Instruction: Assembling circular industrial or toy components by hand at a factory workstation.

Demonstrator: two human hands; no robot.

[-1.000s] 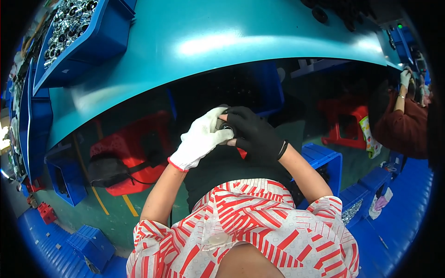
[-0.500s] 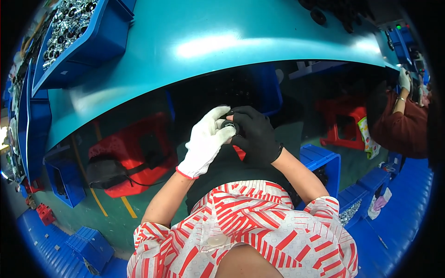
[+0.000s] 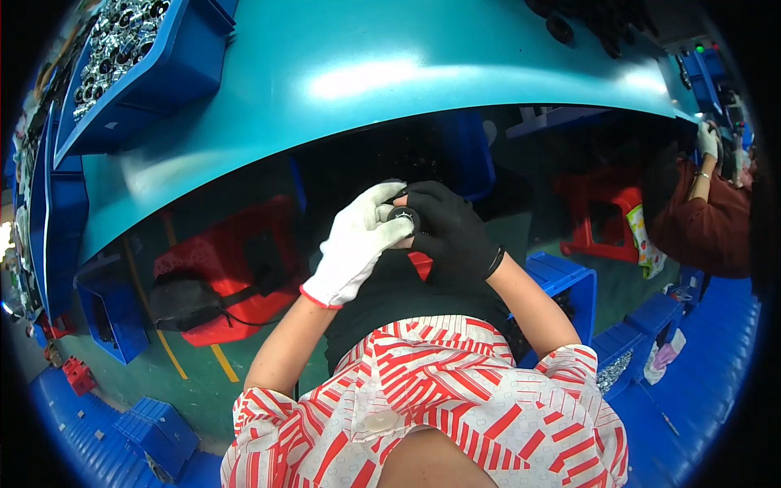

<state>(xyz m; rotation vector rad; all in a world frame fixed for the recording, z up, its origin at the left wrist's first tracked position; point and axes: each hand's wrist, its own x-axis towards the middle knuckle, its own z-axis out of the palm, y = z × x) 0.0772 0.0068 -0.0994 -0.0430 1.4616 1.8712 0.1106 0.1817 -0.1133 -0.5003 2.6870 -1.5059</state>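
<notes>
A small round black part (image 3: 404,216) with a pale, metallic-looking middle sits between my two hands, above my lap. My left hand (image 3: 358,240), in a white knit glove with a red cuff, is closed on it, thumb pressed across its face. From the other side my right hand (image 3: 450,231), in a black glove with bare fingertips showing, wraps round the same part. The fingers of both hands meet at the top. Much of the part is hidden by the gloves, so its exact kind does not show.
Beyond my hands stretches a teal table (image 3: 268,106). A blue bin (image 3: 183,77) of metal-and-black parts stands at its left, black round parts (image 3: 560,29) at the far right. Red stools (image 3: 236,260) flank me, one bearing a black bag (image 3: 185,299). Another person (image 3: 704,203) works at the right.
Both hands have shifted slightly, and the black part is turned so that its face shows more. Both hands keep their grip on it.
</notes>
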